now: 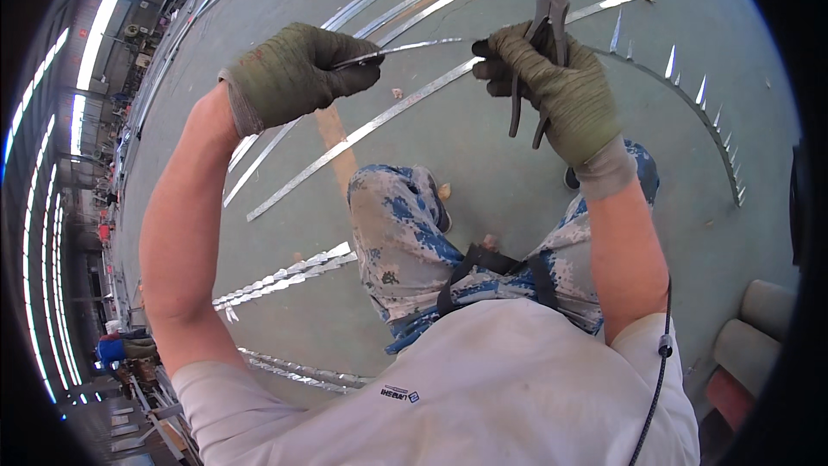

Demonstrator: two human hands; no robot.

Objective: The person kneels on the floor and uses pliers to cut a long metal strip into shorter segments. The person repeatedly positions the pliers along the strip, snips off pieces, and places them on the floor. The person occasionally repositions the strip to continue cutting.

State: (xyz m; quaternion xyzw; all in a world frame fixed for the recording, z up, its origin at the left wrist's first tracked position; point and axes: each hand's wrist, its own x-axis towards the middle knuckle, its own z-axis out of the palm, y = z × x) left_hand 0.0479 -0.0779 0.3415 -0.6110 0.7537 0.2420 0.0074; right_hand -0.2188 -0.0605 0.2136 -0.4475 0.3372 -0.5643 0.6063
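A thin, shiny metal strip (pixel 423 46) stretches between my two gloved hands. My left hand (pixel 289 73), in a green work glove, is closed and pinches the strip between thumb and fingers. In my right hand (pixel 569 99), also gloved in green, is a pair of pliers (pixel 554 0), jaws pointing up and handles hanging below the fingers. The same hand's thumb and fingertips meet the strip's other side. To the right of that hand, a strip with upright pointed spikes (pixel 711 125) curves away and down; whether it joins the held piece is hidden behind the glove.
Several flat metal strips (pixel 362 128) lie on the green floor ahead, beside a brown board (pixel 335 142). Twisted metal strips (pixel 289 276) lie to my left. Padded rolls (pixel 755 349) stand at the lower right. A person in blue (pixel 110 351) is at the far left.
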